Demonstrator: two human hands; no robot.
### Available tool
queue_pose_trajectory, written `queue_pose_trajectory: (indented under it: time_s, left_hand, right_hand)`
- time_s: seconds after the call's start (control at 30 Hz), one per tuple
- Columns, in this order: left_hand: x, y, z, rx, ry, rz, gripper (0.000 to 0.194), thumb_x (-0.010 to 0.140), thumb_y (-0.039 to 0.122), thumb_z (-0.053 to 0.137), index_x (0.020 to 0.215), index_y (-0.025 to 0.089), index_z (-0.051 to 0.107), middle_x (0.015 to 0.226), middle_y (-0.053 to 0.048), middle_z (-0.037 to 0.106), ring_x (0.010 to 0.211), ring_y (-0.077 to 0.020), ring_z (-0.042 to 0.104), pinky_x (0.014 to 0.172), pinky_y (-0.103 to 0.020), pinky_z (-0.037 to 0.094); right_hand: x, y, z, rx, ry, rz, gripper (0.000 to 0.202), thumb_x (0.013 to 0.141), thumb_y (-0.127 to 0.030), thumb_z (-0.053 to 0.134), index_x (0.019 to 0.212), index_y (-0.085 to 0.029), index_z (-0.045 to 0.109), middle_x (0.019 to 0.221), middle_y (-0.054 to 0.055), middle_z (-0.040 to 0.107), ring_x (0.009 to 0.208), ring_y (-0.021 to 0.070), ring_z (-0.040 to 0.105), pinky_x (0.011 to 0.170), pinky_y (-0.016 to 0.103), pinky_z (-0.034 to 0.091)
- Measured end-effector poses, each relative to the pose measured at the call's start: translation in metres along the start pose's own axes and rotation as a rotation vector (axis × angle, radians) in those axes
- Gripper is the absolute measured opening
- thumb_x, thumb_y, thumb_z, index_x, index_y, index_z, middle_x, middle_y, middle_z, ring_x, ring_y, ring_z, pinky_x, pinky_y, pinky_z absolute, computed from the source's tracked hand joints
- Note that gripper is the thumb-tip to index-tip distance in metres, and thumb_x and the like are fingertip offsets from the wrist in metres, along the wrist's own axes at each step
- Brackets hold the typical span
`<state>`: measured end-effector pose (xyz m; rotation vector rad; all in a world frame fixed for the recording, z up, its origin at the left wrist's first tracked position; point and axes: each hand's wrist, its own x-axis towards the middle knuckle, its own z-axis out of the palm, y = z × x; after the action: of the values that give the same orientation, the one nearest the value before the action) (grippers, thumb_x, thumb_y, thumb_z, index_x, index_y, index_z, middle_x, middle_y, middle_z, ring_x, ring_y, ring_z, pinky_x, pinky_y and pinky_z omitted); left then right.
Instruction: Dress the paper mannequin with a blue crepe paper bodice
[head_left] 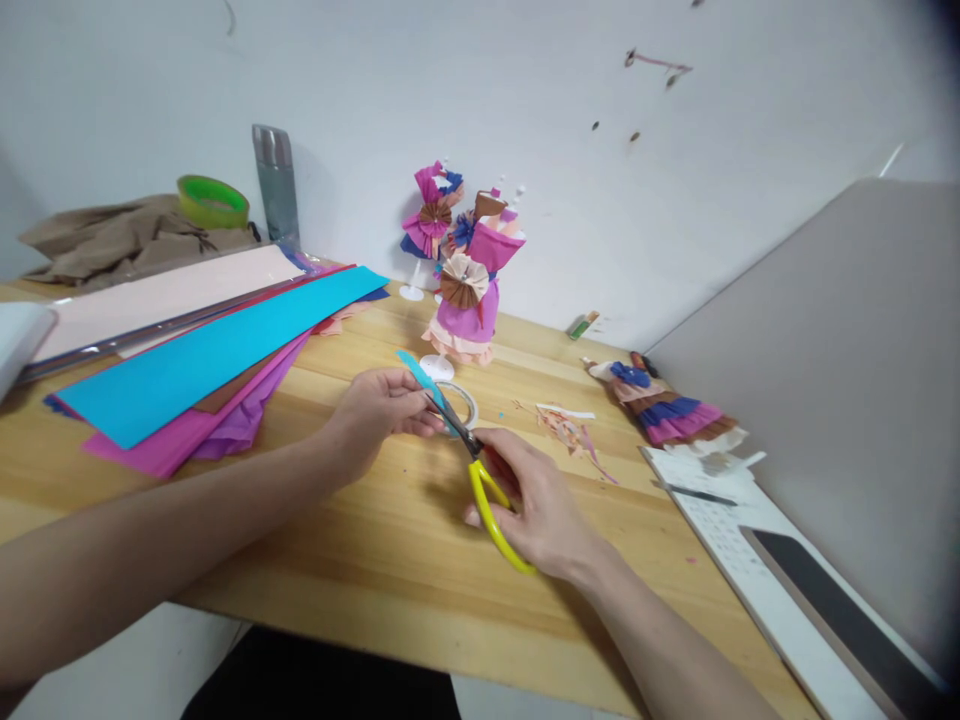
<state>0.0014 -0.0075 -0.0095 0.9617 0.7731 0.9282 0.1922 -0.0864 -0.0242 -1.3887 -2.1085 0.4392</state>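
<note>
My left hand point(390, 405) pinches a small strip of light blue paper point(417, 370) between thumb and fingers. In my right hand point(529, 490) is a pair of scissors with yellow handles point(486, 510), its dark blades pointing up and left. The blades lie along the blue strip, close to my left fingertips; whether they are cutting into it I cannot tell. Just behind the blades a roll of white tape point(466, 398) rests on the table. Beyond it stands a small doll-size dress of pink, brown and peach paper point(469, 315) on a white stand.
Blue paper sheets point(225, 350) lie over pink and brown ones at left. Behind them are a bottle point(276, 185) and green tape point(214, 203) on brown cloth point(127, 240). Paper scraps point(566, 430), a layered paper dress point(675, 410) and a white board with a phone-like slab point(817, 590) lie right.
</note>
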Motion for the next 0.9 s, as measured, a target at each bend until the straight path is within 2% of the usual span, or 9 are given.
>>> queue_pose_trajectory:
  time_s: [0.33,0.5,0.73,0.9]
  left_hand:
    - [0.0028,-0.0028,-0.0061,-0.027,-0.1,0.025,0.008,0.073,0.015,0.072,0.073,0.011,0.065,0.068,-0.005,0.073,0.059,-0.0127,0.068,0.058,-0.022,0.052]
    - [0.0027,-0.0009,-0.0053,-0.011,-0.102,0.031,0.006,0.072,0.015,0.07,0.073,0.011,0.065,0.066,-0.006,0.072,0.058,-0.0131,0.067,0.057,-0.022,0.051]
    - [0.0026,-0.0018,-0.0062,0.02,-0.102,0.038,0.008,0.073,0.016,0.071,0.072,0.012,0.064,0.067,-0.006,0.072,0.06,-0.0136,0.068,0.058,-0.022,0.052]
    - [0.0035,-0.002,-0.0075,0.032,-0.113,0.047,0.007,0.073,0.016,0.07,0.072,0.012,0.066,0.067,-0.005,0.072,0.061,-0.014,0.068,0.06,-0.024,0.054]
  right_hand:
    - [-0.0004,0.002,-0.0009,-0.022,0.051,-0.018,0.042,0.079,-0.046,0.066,0.109,-0.02,0.057,0.081,0.004,0.061,0.068,0.0185,0.053,0.063,0.031,0.043]
    - [-0.0007,0.0017,-0.0019,-0.003,0.036,-0.024,0.041,0.078,-0.046,0.066,0.108,-0.02,0.056,0.087,0.006,0.064,0.074,0.0208,0.057,0.066,0.033,0.045]
    - [-0.0004,0.0014,-0.0015,-0.021,0.044,-0.013,0.036,0.078,-0.044,0.066,0.105,-0.021,0.057,0.084,0.005,0.065,0.072,0.0208,0.057,0.064,0.032,0.045]
    - [-0.001,0.0013,-0.0007,-0.022,0.057,-0.006,0.031,0.076,-0.034,0.065,0.103,-0.021,0.059,0.083,0.004,0.065,0.07,0.02,0.057,0.064,0.032,0.045]
